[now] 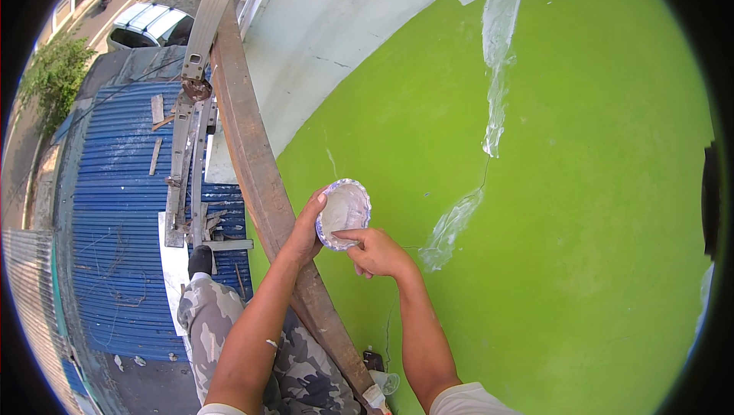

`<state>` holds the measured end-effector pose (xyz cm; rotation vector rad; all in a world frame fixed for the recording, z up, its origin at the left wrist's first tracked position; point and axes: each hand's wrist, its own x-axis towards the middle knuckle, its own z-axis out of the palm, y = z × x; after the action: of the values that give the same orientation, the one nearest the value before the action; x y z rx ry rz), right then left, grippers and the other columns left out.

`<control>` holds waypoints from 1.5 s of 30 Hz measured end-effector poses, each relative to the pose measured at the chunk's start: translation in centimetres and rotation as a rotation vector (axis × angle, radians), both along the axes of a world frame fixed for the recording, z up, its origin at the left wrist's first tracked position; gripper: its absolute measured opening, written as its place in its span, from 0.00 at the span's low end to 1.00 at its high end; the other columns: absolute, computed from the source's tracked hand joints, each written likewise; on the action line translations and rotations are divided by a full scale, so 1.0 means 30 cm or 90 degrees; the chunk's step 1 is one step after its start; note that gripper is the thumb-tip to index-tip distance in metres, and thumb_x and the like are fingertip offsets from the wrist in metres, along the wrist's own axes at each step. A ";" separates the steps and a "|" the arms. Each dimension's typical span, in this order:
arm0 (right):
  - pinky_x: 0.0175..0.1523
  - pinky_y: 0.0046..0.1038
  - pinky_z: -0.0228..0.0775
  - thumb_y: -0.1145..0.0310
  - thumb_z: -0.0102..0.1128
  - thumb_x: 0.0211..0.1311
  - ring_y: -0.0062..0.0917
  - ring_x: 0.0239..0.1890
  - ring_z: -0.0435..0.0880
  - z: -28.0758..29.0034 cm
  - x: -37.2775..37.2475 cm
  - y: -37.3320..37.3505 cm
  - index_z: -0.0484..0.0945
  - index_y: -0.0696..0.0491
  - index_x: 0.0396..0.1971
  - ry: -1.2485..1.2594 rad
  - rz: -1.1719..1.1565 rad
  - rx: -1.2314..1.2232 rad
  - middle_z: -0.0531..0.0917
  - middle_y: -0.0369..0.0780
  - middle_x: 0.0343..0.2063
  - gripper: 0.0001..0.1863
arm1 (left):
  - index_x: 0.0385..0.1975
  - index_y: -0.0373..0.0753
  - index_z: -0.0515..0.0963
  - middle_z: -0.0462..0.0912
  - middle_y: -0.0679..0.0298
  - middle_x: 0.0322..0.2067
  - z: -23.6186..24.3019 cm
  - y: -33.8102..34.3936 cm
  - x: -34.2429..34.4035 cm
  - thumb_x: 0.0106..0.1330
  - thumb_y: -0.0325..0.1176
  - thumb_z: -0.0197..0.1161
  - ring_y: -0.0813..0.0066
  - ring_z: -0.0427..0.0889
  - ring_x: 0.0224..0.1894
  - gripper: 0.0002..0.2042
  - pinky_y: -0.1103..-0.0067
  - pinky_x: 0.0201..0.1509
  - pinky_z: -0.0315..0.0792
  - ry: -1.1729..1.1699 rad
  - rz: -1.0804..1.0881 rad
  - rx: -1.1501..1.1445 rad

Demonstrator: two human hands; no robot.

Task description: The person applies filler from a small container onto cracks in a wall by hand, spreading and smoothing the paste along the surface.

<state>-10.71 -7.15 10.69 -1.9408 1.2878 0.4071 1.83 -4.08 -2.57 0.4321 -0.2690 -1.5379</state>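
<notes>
Head view: round putty-smeared bowl (344, 214), purple-rimmed.

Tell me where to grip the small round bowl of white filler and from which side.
Grip the bowl by its rim, from the left, as the left hand does now: thumb over the rim's edge, fingers behind. It is shallow and round, tilted with its open face toward the person, so a rim hold probably keeps the white filler reachable for the right hand, whose fingers are at the lower edge.
</notes>
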 end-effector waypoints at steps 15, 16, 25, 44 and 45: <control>0.17 0.19 0.55 0.72 0.49 0.61 0.15 0.12 0.64 -0.046 -0.099 -0.095 0.76 0.57 0.53 -0.413 -0.354 0.198 0.73 0.33 0.16 0.20 | 0.64 0.36 0.66 0.75 0.51 0.59 0.024 -0.024 0.004 0.70 0.62 0.49 0.61 0.76 0.61 0.36 0.65 0.66 0.69 0.003 0.000 -0.029; 0.17 0.18 0.54 0.71 0.51 0.61 0.15 0.13 0.63 -0.044 -0.099 -0.100 0.75 0.57 0.52 -0.493 -0.413 0.260 0.72 0.32 0.18 0.19 | 0.64 0.36 0.66 0.75 0.51 0.59 0.018 -0.026 0.003 0.70 0.62 0.49 0.61 0.76 0.61 0.36 0.65 0.66 0.69 0.001 0.000 -0.030; 0.34 0.24 0.74 0.71 0.52 0.66 0.19 0.33 0.78 0.311 0.155 -0.442 0.83 0.56 0.45 -0.473 -0.095 -0.377 0.81 0.37 0.37 0.13 | 0.67 0.38 0.62 0.71 0.51 0.63 -0.008 0.003 0.007 0.70 0.62 0.49 0.59 0.73 0.64 0.36 0.63 0.68 0.69 0.004 0.016 0.021; 0.58 0.37 0.69 0.81 0.50 0.60 0.28 0.60 0.71 0.827 0.411 -1.134 0.88 0.39 0.43 0.575 0.518 -0.988 0.77 0.35 0.51 0.23 | 0.68 0.35 0.59 0.69 0.49 0.62 -0.007 -0.015 0.005 0.69 0.53 0.56 0.59 0.69 0.65 0.35 0.68 0.68 0.65 0.052 0.021 -0.005; 0.58 0.37 0.69 0.81 0.50 0.60 0.28 0.60 0.71 0.821 0.402 -1.144 0.88 0.39 0.43 0.574 0.521 -0.986 0.77 0.35 0.51 0.23 | 0.68 0.35 0.59 0.69 0.49 0.62 -0.012 -0.020 0.000 0.69 0.53 0.56 0.59 0.69 0.65 0.35 0.68 0.68 0.65 0.046 0.019 -0.010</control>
<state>1.35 -41.47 35.33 -3.9550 1.3393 0.9038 1.84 -4.67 -2.92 0.3655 -0.2181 -1.5174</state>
